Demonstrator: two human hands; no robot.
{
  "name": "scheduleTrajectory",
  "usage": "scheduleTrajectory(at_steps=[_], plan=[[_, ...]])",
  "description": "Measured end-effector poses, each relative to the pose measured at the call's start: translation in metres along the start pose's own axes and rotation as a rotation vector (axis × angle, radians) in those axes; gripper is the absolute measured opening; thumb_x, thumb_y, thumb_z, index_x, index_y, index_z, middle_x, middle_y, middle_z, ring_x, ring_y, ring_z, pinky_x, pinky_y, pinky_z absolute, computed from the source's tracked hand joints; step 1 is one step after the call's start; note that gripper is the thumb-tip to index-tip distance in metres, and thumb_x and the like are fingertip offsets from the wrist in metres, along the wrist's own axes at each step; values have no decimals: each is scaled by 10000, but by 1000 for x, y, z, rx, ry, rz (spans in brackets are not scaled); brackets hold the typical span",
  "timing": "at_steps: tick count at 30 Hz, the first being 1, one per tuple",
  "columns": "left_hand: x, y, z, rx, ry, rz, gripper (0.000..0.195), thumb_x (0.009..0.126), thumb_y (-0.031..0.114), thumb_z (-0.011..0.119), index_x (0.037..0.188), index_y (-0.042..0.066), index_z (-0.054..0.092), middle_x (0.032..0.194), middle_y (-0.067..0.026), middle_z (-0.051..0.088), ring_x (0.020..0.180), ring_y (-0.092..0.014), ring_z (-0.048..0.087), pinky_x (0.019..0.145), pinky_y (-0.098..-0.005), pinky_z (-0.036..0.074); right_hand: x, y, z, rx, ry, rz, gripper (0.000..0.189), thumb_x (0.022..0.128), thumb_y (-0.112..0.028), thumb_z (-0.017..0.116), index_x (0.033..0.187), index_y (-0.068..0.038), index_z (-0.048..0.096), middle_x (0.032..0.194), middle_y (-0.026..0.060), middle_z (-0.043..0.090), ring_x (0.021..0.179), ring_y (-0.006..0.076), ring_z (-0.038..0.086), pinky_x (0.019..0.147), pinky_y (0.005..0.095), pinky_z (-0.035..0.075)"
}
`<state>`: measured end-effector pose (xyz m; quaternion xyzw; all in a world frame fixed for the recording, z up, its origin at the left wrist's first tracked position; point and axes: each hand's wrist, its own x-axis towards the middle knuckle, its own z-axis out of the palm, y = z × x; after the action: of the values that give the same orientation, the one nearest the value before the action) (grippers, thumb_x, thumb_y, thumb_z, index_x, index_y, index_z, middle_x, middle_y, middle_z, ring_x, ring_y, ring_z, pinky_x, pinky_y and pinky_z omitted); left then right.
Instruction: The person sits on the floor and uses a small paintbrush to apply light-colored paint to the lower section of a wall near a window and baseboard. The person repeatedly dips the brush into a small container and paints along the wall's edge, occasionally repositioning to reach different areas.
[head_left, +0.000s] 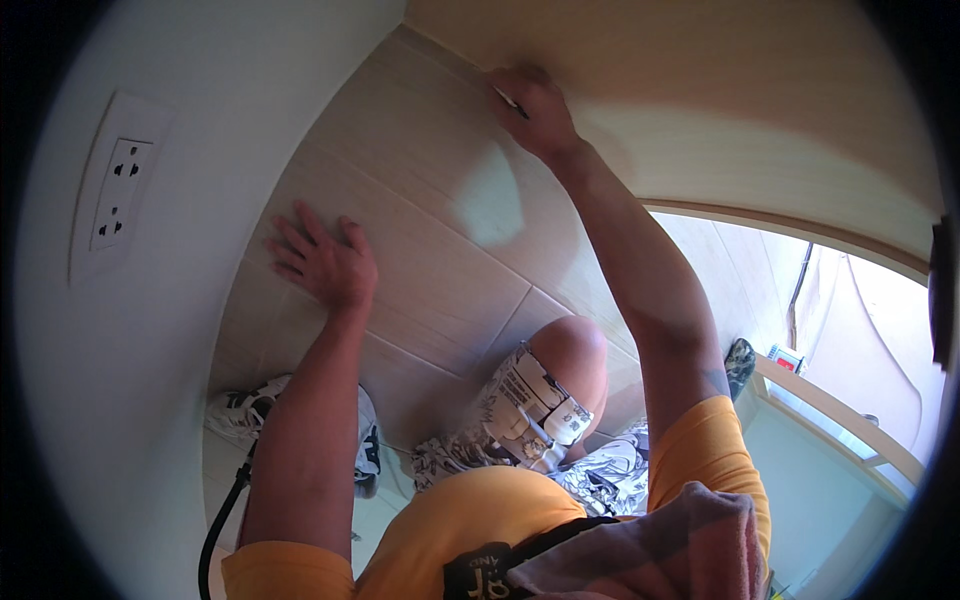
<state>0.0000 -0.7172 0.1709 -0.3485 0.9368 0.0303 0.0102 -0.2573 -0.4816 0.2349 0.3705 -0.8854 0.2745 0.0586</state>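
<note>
My left hand (330, 262) is spread on the beige wood-look floor tiles (420, 300), palm down, close to the white wall, with nothing in it. My right hand (536, 112) is closed around a small slim object (511, 101), pale with a dark end; most of it is hidden by the fingers, so its kind cannot be told. That hand is at the seam where the tiles meet a light wood-coloured panel (720, 97). A patch of light falls on the tiles below it.
A white wall (187, 225) with a double power outlet (121, 195) rises on the left. A black hose or cable (217, 525) and black-and-white fabric (367, 435) lie beside my left arm. On the right, past the panel's edge, are a framed glazed piece (825, 412) and a small box (786, 358).
</note>
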Motion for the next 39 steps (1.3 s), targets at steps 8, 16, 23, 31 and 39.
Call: scheduleTrajectory(at_steps=[8,16,23,31,39], plan=[[-1,1,0,10,-10,-3,773,1021,543,442,1653,133,268,1697,-254,209,1530,-555,187,1205,-702,186,10,-7,7,-21,-33,77,159,912,-157,677,1032,-73,739,894,152,706,895,377,660,821,486,535],[-2,3,1,17,12,-7,764,1014,536,457,1644,137,291,1693,-252,221,1526,-554,204,1198,-708,195,-11,2,-2,-56,-27,70,164,910,-165,680,1012,-51,738,933,162,717,910,390,655,820,481,535],[-2,1,4,1,33,8,771,999,518,483,1636,122,307,1688,-256,228,1520,-561,205,1187,-717,204,-39,4,-20,-30,-39,134,134,923,-158,672,980,-46,717,899,155,695,864,390,625,790,493,511],[-2,1,5,9,29,1,772,1002,527,471,1641,129,298,1693,-251,217,1521,-559,205,1196,-710,191,-57,-3,-45,12,-91,191,169,886,-174,663,986,-56,730,885,195,698,881,414,642,847,522,510],[-3,2,3,15,21,-1,765,1014,525,459,1643,124,287,1694,-257,208,1526,-563,188,1202,-709,181,-72,-1,-59,17,-51,176,157,872,-126,657,982,-35,722,870,198,694,861,407,641,788,500,512]])
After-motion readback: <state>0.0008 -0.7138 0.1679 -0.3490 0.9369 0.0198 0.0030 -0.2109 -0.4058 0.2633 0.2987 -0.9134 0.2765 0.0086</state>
